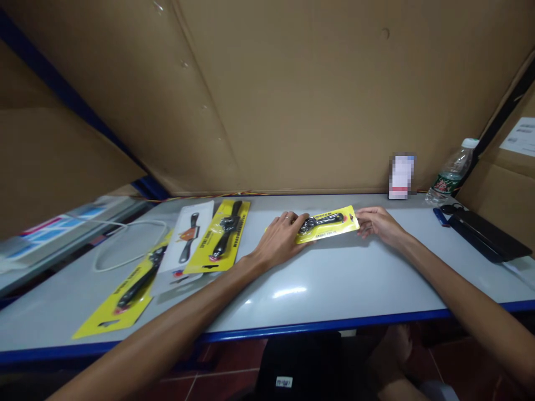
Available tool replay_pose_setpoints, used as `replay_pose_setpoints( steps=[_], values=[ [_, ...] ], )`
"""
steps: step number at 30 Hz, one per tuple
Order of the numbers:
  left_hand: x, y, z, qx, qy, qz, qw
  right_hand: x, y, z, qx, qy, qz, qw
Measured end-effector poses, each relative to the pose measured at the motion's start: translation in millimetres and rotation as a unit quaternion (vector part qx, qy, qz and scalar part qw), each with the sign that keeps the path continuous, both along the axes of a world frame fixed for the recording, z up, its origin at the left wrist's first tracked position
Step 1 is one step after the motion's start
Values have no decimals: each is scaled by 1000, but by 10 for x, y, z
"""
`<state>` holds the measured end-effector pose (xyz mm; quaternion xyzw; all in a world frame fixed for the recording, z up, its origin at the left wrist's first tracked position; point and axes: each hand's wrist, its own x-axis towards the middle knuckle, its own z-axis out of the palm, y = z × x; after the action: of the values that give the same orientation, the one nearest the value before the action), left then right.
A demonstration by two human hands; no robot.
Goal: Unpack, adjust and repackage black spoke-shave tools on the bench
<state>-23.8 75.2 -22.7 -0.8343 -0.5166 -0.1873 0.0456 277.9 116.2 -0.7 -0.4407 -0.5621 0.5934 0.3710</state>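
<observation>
A yellow-carded spokeshave pack (327,221) is held between my two hands above the grey table, its black handle showing under clear plastic. My left hand (281,238), wearing a ring, is closed around the pack's left end and hides that part. At the opposite end, the fingers of my right hand (378,224) are closed at the card's edge by the hang hole. To the left lie more packs: a yellow spokeshave pack (228,234), a white card with a spokeshave picture (184,239), and another yellow spokeshave pack (129,289), partly overlapping.
A white cable (121,267) loops on the table's left side. At the back right stand a blurred-out phone-like item (401,177) and a water bottle (449,177). A black flat case (485,234) and a small blue object (441,217) lie right. Cardboard walls (292,100) enclose the table.
</observation>
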Motion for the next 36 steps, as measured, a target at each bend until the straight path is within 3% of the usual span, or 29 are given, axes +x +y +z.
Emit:
replay_pose_setpoints(
  steps=[5,16,24,29,36],
  values=[
    [-3,-1,10,-3,30,-15,999,59,45,-45,-11,-29,23,999],
    [9,8,26,-6,67,-29,997,71,70,-16,-17,-72,-23,997],
    [141,18,23,0,24,-126,992,144,169,-108,-8,-132,60,989],
    [206,56,22,0,5,-100,995,105,210,-106,6,-141,19,990],
    [204,75,33,-19,-19,-89,996,134,286,-91,-7,-181,30,983]
  ],
)
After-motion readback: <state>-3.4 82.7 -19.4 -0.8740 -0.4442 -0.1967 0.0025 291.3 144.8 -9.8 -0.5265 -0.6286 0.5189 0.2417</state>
